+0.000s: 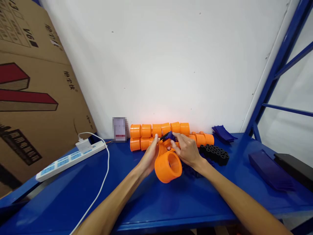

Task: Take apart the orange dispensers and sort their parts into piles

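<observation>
My left hand (pixel 151 154) is closed around the ribbed body of an orange plastic part (pixel 161 169), whose wide open ring points toward me. My right hand (pixel 187 148) has its fingers bent over a small dark blue piece (pixel 172 135) at the far end of that part. A black strip (pixel 164 136) shows beside the blue piece, between the two hands. Whether the blue piece is seated on the orange part or only touches it, I cannot tell. Behind my hands, several orange ring-shaped parts (pixel 136 131) are stacked in two rows against the wall.
Right of my right hand lie black foam-like cylinders (pixel 215 154) in a block. Dark blue flat pieces (pixel 223 133) and a longer blue stack (pixel 270 171) sit farther right, beside a black object (pixel 294 168). At left are a power strip (pixel 70 160), a white cable (pixel 107 160) and a cardboard box (pixel 41 98).
</observation>
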`<state>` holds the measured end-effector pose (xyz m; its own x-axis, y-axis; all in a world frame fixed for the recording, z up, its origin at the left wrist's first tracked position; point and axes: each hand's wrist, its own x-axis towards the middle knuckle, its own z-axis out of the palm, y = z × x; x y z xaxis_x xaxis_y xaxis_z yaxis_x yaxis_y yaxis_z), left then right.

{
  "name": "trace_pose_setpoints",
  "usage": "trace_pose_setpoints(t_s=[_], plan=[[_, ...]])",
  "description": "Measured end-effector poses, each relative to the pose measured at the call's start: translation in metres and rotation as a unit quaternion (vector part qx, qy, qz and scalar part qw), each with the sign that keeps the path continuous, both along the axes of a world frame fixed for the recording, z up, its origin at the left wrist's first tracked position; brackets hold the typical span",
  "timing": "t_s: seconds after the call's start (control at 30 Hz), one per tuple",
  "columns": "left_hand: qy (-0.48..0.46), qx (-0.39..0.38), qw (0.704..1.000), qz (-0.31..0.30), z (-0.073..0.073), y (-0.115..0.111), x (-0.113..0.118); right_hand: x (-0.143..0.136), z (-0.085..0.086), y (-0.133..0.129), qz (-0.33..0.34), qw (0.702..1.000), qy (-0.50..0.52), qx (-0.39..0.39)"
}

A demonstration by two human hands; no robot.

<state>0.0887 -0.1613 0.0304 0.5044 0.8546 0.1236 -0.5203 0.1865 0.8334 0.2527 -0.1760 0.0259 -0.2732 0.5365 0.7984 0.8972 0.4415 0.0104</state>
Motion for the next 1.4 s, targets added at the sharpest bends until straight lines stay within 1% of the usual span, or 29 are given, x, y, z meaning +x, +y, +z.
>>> trace_pose_setpoints(t_s=[0.07,0.1,0.2,0.3,0.4,0.47,0.63,0.83,0.9,0.97,1.0,1.03,1.07,1.13,1.2,1.3,1.4], plan=[[-0.010,-0.009,1.000,0.017,-0.003,-0.002,0.002,0.001,-0.006,0.003,-0.004,1.000,0.004,-0.013],[-0.003,-0.009,0.999,0.035,-0.005,-0.003,0.003,0.001,-0.008,0.003,-0.012,1.000,-0.004,-0.022],[0.060,0.033,0.990,0.121,-0.011,-0.005,0.005,-0.003,-0.010,0.002,-0.057,0.996,-0.039,-0.053],[0.123,0.073,0.975,0.167,-0.015,-0.008,0.006,-0.005,-0.009,0.000,-0.073,0.990,-0.079,-0.088],[0.154,0.074,0.971,0.165,-0.014,-0.008,0.005,-0.003,-0.007,-0.001,-0.055,0.986,-0.114,-0.113],[0.160,0.074,0.972,0.155,-0.011,-0.008,0.004,0.001,-0.003,-0.001,-0.041,0.983,-0.138,-0.113],[0.139,0.068,0.977,0.145,-0.002,-0.011,0.004,0.011,0.008,0.001,-0.017,0.981,-0.184,-0.065],[0.135,0.071,0.980,0.127,0.003,-0.018,0.009,0.009,0.009,0.004,0.003,0.984,-0.178,-0.031],[0.120,0.046,0.985,0.117,0.007,-0.017,0.004,0.019,0.011,0.007,0.024,0.988,-0.149,-0.023],[0.092,-0.007,0.988,0.120,0.014,-0.012,-0.005,0.041,0.015,0.010,0.023,0.998,-0.061,-0.010],[0.072,-0.036,0.988,0.131,0.018,-0.008,-0.011,0.055,0.018,0.011,0.009,1.000,0.004,-0.002],[0.039,-0.047,0.984,0.165,0.022,-0.004,-0.016,0.069,0.022,0.011,-0.022,0.996,0.085,0.009],[0.004,-0.042,0.979,0.197,0.024,0.000,-0.021,0.083,0.025,0.011,-0.057,0.986,0.155,0.019],[-0.029,-0.043,0.974,0.220,0.025,0.006,-0.025,0.103,0.031,0.010,-0.101,0.971,0.218,-0.013],[-0.027,-0.048,0.979,0.198,0.021,0.008,-0.022,0.110,0.034,0.007,-0.118,0.964,0.224,-0.083],[-0.002,-0.046,0.986,0.162,0.008,0.006,-0.012,0.103,0.035,0.002,-0.105,0.952,0.206,-0.201],[0.015,-0.048,0.986,0.162,-0.002,0.002,-0.004,0.097,0.034,-0.001,-0.070,0.941,0.144,-0.300]])
